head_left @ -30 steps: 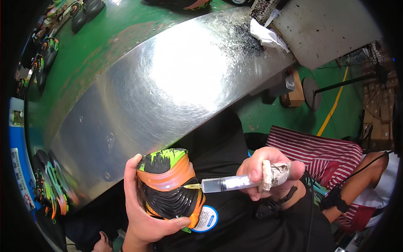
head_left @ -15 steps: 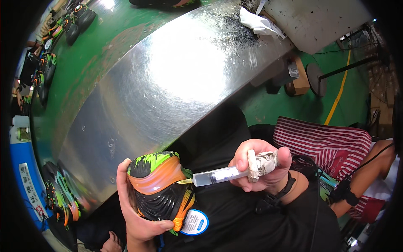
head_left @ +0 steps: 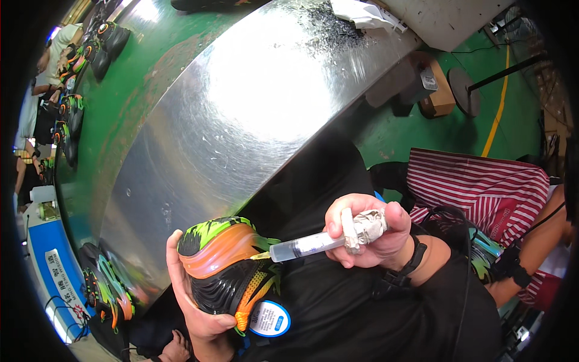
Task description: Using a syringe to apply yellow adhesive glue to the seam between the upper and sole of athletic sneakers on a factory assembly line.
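Note:
My left hand [head_left: 202, 320] wraps round a black, orange and lime-green sports shoe [head_left: 220, 286], thumb on the near side and fingers on the far side. Its heel end faces up, with a translucent orange band [head_left: 220, 248] across it. From the right, my right hand [head_left: 395, 241] grips a clear syringe [head_left: 313, 245] whose plunger end is wrapped in crumpled whitish material [head_left: 363, 230]. The syringe's yellowish tip [head_left: 260, 256] meets the shoe beside the band's lower edge; whether it touches is too small to tell. A round white-and-blue tag [head_left: 270, 318] sits by the shoe.
A shiny metal table [head_left: 181, 145] stretches diagonally ahead, with dark debris and a white cloth [head_left: 362, 13] at its far end. More shoes [head_left: 105, 283] stand at left. At right, another person's arm [head_left: 534, 247] is near a red-striped cloth [head_left: 476, 187]. Another hand [head_left: 176, 348] shows at lower left.
The whole view has shifted a little. My right hand and the syringe sit slightly higher and further left in it. Both hands keep their holds, and the tip stays by the band's edge.

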Motion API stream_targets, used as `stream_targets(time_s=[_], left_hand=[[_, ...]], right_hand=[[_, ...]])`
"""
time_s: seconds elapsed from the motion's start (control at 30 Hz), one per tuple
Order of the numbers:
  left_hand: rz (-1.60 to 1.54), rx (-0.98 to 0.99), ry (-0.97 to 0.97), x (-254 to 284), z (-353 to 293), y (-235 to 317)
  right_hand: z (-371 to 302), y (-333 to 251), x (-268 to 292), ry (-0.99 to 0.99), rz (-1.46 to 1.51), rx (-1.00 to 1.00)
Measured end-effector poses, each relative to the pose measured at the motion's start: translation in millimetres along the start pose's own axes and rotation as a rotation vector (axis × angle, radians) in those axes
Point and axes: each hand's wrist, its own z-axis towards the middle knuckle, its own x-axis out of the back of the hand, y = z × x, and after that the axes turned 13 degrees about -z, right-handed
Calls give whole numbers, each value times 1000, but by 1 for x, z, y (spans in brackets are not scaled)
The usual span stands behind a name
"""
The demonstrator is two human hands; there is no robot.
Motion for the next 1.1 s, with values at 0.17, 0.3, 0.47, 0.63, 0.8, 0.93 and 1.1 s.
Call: stream_targets(time_s=[0.17, 0.3, 0.47, 0.63, 0.8, 0.93, 1.1], left_hand=[[28, 2, -12, -1, 1, 1], [20, -9, 3, 0, 0, 0], [29, 0, -5, 2, 0, 0], [38, -9, -14, 6, 0, 1], [-8, 18, 22, 21, -2, 9], [2, -38, -21, 36, 3, 13], [-327, -56, 48, 39, -1, 12]], right_hand=[[-1, 2, 2, -16, 49, 2], [-2, 3, 3, -27, 136, 2], [-5, 4, 5, -8, 99, -23], [-6, 4, 3, 56, 88, -55], [-7, -14, 1, -1, -26, 75], [-3, -26, 6, -41, -177, 236], [3, -19, 7, -13, -254, 272]])
